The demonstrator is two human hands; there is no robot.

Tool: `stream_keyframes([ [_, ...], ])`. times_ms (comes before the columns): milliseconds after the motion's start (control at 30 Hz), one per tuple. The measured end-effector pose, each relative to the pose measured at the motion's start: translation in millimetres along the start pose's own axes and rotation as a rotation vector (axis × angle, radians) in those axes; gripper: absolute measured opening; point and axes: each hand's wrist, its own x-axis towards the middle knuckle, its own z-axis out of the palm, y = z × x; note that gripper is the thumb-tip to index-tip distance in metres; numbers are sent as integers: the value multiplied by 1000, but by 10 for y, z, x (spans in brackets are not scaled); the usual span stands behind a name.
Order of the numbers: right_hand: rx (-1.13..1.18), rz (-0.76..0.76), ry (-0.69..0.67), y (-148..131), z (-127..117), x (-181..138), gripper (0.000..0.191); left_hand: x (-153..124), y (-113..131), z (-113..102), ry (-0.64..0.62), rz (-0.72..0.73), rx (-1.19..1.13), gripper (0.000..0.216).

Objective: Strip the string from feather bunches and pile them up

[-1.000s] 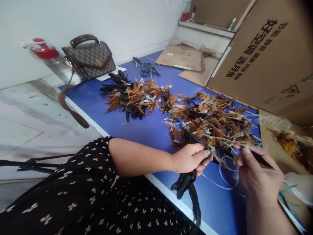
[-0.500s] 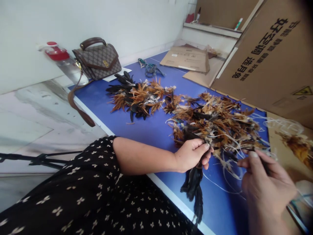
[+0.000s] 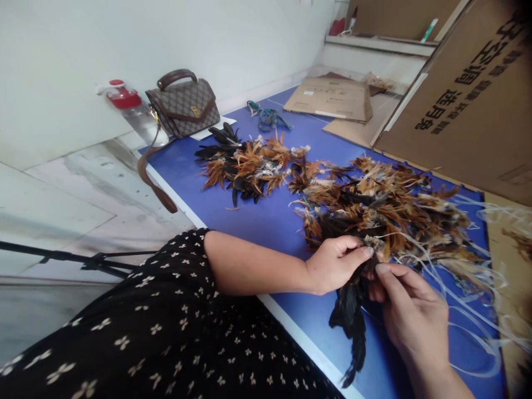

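Note:
My left hand (image 3: 343,263) is closed round a bundle of black feathers (image 3: 351,316). Its pale quill ends stick up above my thumb, and the long dark plumes hang down below my fist. My right hand (image 3: 407,302) is pinched at the right side of that bundle, its thumb and fingertips close to my left fingers. What lies between those fingertips is hidden. Just beyond my hands spreads a large pile of brown and black feather bunches (image 3: 382,194). Thin translucent string (image 3: 477,327) loops out to the right of my right hand.
Another group of feather bunches (image 3: 245,166) lies farther left on the blue table (image 3: 274,221). Behind it stand a brown patterned handbag (image 3: 187,105) and a red-capped bottle (image 3: 133,111). Flat cardboard (image 3: 328,98) lies at the back, and a large cardboard panel (image 3: 465,138) rises at the right.
My right hand has come left, from apart over the string to the bundle in my left hand. The left hand keeps its hold, and the view has shifted slightly right.

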Motion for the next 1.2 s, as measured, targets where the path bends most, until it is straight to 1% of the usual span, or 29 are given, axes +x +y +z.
stream_keyframes([
  [100, -6, 5, -37, 30, -3, -2, 33, -11, 26, -10, -27, -3, 52, 62],
  [233, -52, 7, -80, 22, 12, -15, 38, -10, 47, -43, -18, 87, 230, 44],
  [333, -129, -1, -128, -51, 13, -28, 41, -12, 68, -60, -28, 138, 346, 31],
  [433, -193, -20, -152, -157, -92, -2, 45, -5, 77, -56, -14, 123, 340, 28],
  [467, -236, -51, -117, -186, -163, 23, 45, 1, 74, -51, -2, 94, 291, 29],
  [500, -324, -114, -52, -205, -249, 58, 45, 9, 67, -46, 3, 60, 222, 32],
  [600, -737, -380, 208, -194, -541, 217, 45, 25, 43, -31, -33, -23, 18, 46],
  [633, -834, -431, 249, -167, -627, 279, 47, 24, 39, -27, -55, -42, -9, 49],
  [700, -914, -454, 240, -92, -751, 396, 53, 14, 43, -19, -91, -61, -2, 51],
  [767, -915, -442, 198, -19, -805, 478, 54, 0, 63, -6, -93, -59, -28, 49],
  [867, -889, -435, 160, 14, -800, 513, 49, -2, 114, 15, -91, -46, -118, 47],
  [1000, -776, -428, 214, -116, -744, 417, 43, 20, 173, 25, -104, -42, -125, 47],
  [1100, -623, -389, 246, -220, -645, 289, 41, 30, 158, 27, -98, -41, -117, 48],
  [1200, -451, -309, 214, -239, -458, 165, 41, 26, 109, 32, -108, -28, -98, 54],
])
